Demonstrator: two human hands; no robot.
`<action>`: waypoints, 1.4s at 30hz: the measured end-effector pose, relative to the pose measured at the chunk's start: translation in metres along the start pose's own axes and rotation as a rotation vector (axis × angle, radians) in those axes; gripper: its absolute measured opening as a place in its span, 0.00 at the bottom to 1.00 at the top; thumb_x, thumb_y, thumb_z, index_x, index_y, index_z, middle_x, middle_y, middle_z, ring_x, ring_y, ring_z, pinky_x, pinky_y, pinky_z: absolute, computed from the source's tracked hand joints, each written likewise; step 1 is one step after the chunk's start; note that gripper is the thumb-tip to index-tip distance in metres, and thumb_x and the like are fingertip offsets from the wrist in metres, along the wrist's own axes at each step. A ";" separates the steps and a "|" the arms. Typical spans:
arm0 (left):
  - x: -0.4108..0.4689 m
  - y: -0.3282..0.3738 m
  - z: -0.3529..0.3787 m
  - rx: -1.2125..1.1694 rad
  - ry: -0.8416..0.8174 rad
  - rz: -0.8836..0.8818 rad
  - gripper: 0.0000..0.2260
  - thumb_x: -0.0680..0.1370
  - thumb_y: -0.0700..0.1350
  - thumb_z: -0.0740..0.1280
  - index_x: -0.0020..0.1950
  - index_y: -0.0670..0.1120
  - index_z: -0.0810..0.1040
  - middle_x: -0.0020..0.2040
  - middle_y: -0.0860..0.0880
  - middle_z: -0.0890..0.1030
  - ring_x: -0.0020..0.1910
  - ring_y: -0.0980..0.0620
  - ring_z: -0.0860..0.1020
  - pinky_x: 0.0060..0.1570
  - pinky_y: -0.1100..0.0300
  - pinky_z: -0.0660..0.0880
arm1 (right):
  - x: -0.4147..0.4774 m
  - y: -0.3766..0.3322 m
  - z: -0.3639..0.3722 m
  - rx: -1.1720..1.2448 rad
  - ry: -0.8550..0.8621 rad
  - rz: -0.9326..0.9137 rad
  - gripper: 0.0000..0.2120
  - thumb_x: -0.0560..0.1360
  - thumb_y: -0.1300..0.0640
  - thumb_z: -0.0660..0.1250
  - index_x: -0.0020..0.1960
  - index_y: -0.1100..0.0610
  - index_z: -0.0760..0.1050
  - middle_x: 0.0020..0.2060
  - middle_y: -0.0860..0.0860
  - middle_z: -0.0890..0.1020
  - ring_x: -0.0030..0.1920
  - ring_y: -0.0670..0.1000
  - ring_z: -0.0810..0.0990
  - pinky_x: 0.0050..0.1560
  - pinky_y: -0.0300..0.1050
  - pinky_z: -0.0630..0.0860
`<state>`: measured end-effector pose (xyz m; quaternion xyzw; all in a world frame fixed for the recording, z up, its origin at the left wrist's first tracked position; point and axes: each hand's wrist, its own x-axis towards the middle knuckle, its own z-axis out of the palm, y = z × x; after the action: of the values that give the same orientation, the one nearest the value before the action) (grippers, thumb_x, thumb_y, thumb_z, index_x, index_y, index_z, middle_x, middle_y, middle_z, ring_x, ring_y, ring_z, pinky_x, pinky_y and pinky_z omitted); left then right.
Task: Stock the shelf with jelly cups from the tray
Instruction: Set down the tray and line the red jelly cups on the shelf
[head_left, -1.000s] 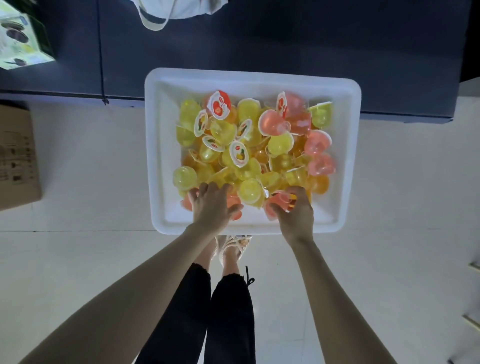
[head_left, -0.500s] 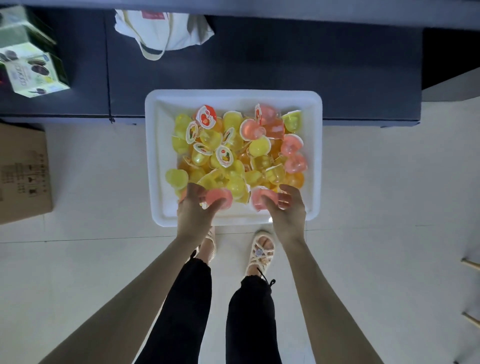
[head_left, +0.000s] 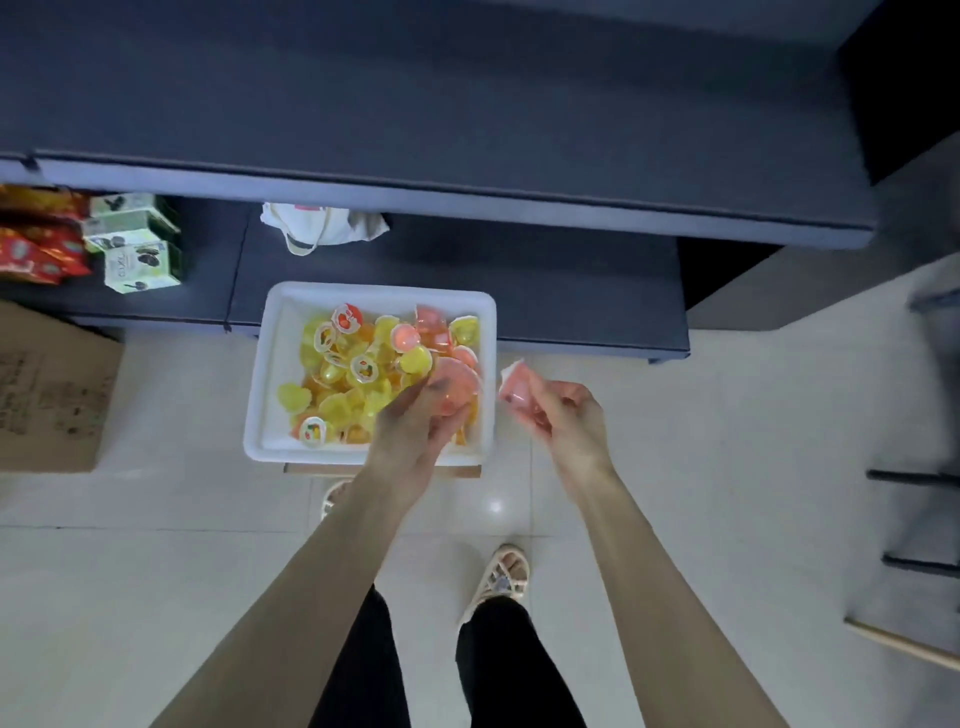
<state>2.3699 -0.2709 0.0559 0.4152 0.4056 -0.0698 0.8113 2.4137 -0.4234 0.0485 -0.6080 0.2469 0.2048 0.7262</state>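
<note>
A white tray (head_left: 262, 395) on the floor holds several yellow, orange and pink jelly cups (head_left: 363, 364). My left hand (head_left: 415, 421) is raised over the tray's right side, gripping a pink jelly cup (head_left: 457, 382). Just right of the tray's edge, my right hand (head_left: 563, 415) holds another pink jelly cup (head_left: 514, 387) with its lid turned up and left. A dark blue shelf (head_left: 467, 208) runs across the view above the tray, with a lower shelf board (head_left: 545, 291) behind the tray.
A white cloth bag (head_left: 322, 228) lies on the lower shelf. Green-white boxes (head_left: 137, 249) and red packets (head_left: 36, 244) sit at its left. A cardboard box (head_left: 47, 395) stands left on the tiled floor. My feet are below the tray. A dark rack (head_left: 919, 519) is at right.
Both hands have lifted out of the tray, each with a pink cup, and the right hand has moved right past the tray's edge. The view has risen and now shows the upper shelf.
</note>
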 end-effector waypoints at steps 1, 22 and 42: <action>-0.017 0.002 0.021 0.018 -0.041 0.032 0.08 0.77 0.41 0.66 0.53 0.38 0.80 0.51 0.46 0.83 0.54 0.51 0.80 0.53 0.60 0.78 | -0.010 -0.022 -0.012 0.001 -0.051 -0.028 0.11 0.75 0.57 0.69 0.43 0.65 0.74 0.42 0.63 0.79 0.47 0.54 0.82 0.55 0.45 0.80; -0.142 0.212 0.337 0.102 -0.621 0.747 0.16 0.77 0.38 0.67 0.64 0.39 0.72 0.51 0.48 0.80 0.47 0.49 0.75 0.60 0.53 0.75 | -0.061 -0.434 -0.076 -0.017 -0.331 -0.756 0.24 0.74 0.60 0.70 0.65 0.66 0.65 0.54 0.58 0.82 0.60 0.54 0.79 0.64 0.52 0.74; -0.021 0.420 0.498 0.684 -0.229 1.151 0.20 0.65 0.36 0.76 0.53 0.46 0.74 0.51 0.47 0.82 0.49 0.50 0.80 0.53 0.61 0.74 | 0.086 -0.663 -0.007 -0.381 -0.115 -0.949 0.20 0.70 0.63 0.73 0.57 0.56 0.68 0.49 0.52 0.80 0.43 0.47 0.80 0.45 0.36 0.77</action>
<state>2.8441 -0.3685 0.4923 0.7882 -0.0132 0.2053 0.5800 2.8775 -0.5480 0.5132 -0.7625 -0.1382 -0.0728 0.6279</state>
